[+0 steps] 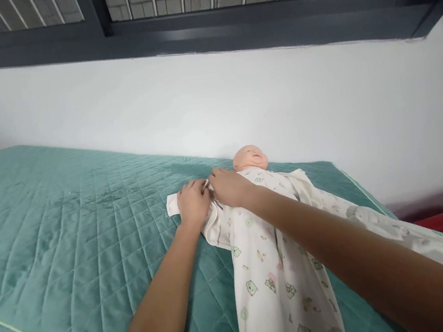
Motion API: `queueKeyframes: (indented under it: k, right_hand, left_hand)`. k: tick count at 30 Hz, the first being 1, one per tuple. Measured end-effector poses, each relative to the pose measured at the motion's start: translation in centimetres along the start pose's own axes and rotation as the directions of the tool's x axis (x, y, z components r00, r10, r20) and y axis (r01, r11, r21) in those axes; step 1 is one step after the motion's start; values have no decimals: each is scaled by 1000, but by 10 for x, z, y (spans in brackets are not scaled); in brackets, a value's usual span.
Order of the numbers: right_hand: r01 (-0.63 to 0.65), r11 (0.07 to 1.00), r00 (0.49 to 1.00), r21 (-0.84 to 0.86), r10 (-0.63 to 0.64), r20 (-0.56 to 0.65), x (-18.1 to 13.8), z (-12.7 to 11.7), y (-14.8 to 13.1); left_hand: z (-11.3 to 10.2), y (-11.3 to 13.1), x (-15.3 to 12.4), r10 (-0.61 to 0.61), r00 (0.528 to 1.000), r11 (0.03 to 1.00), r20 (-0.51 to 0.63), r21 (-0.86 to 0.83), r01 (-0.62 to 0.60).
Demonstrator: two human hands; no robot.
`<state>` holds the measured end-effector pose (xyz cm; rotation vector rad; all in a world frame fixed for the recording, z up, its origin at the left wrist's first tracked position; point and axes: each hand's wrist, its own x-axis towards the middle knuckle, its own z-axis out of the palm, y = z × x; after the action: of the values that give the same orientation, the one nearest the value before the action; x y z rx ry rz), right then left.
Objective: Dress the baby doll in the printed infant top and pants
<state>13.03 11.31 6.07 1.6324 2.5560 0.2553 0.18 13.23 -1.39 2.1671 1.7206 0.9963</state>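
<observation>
Left hand holds sleeve, quilt spreading wide leftward.

Garment partly beyond bottom edge.

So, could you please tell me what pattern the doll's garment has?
The garment shows greenish bear prints on off-white, in the head view.

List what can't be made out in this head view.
Head view:
Body of the doll: hidden by the patterned garment.
Garment's lower end: cut off by bottom edge.
Middle of white cloth: covered by left hand.
Palm of right hand: hidden by its back.
</observation>
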Motion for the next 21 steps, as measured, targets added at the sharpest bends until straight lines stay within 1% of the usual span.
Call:
queueKeyframes:
  k: [5, 9, 15, 18, 21]
  right_hand:
    - [64, 998, 994, 15, -65, 91, 25, 9, 5]
    - [79, 997, 984, 17, -81, 161, 33, 6, 8]
    - [117, 993, 980, -7, -114, 164, 16, -12, 21]
    - [120, 993, 982, -18, -116, 150, 4, -21, 32]
    - [74, 996, 989, -44, -67, 134, -8, -30, 40]
  left_hand:
    - [0, 2, 1, -6, 1000, 998, 8, 57, 5]
    - [-2, 5, 1, -12, 1000, 996, 7, 83, 12]
    - [-6, 1, -3, -17, 998, 998, -62, 59, 21]
    - [-7, -5, -5, -32, 998, 999, -55, 33, 34]
    - [-9, -11, -8, -69, 997, 997, -26, 37, 70]
